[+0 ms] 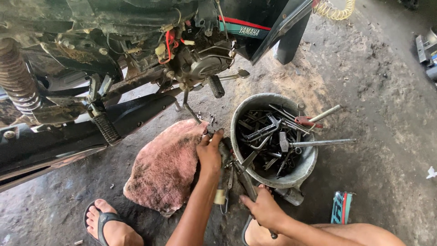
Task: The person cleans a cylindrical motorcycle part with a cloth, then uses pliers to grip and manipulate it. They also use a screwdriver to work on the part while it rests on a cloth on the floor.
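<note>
Grimy concrete workshop floor (387, 91), oil-stained & dusty, w/ a stripped motorcycle (114, 68) standing across the top left: engine, red wiring, footpegs & rear shock spring exposed. Yellow coiled hose (337, 10) at top, beyond the bike's dark body panel.

Left hand (209, 152) lies at the right edge of a dirty pink rag (164, 168) spread on the floor below the bike; fingers curled & pressed together around smth small at the rag's corner, can't tell what exactly. Forearm runs up from bottom centre.

Right hand (264, 207) sits lower, near the person's knee, fist closed on a long dark metal tool (248, 182) whose shaft angles up toward the left hand; lower end pokes out under the wrist. A few more hand tools (223, 191) lie on the floor between the two hands, one w/ a pale handle tip.

Just right of the left hand: round grey metal bucket (241, 114), rim dented, packed w/ spanners, T-wrenches & sockets. Two long-handled tools stick out over its right rim, one w/ a red part. Small grey cylinder (291, 196) rests on the floor touching the bucket's base.

Person's left foot in a black flip-flop (102, 221) at bottom left, just beside the rag. Striped blue/red flat object (341, 207) near the right knee. White scrap (431, 172) far right.
</note>
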